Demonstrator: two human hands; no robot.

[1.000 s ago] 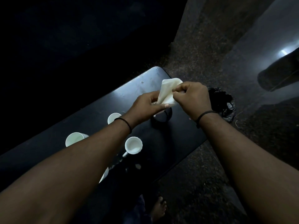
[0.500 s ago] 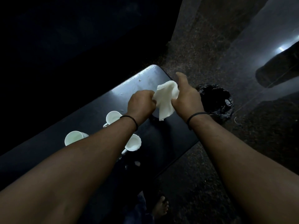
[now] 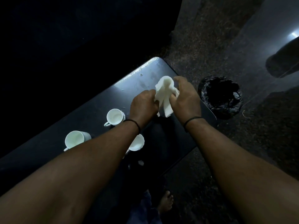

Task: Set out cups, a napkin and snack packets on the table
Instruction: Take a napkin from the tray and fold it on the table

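Observation:
A crumpled white napkin (image 3: 165,96) hangs between both hands above the far end of the dark table (image 3: 100,97). My left hand (image 3: 144,105) grips its left edge and my right hand (image 3: 186,99) grips its right side. Three white cups stand on the table: one with a handle (image 3: 114,117) just left of my left wrist, one (image 3: 76,140) further left, and one (image 3: 137,143) partly hidden under my left forearm. A dark mug seen earlier is hidden behind my hands. No snack packets show.
A black plastic bag (image 3: 221,96) lines a bin on the speckled floor just past the table's right end. A small white scrap (image 3: 140,162) lies near the table's front edge. My bare foot (image 3: 166,201) stands below it. The left background is dark.
Both hands have lowered with the napkin toward the table's far end. The napkin went from folded flat to crumpled and hanging. The dark mug is now covered by my hands.

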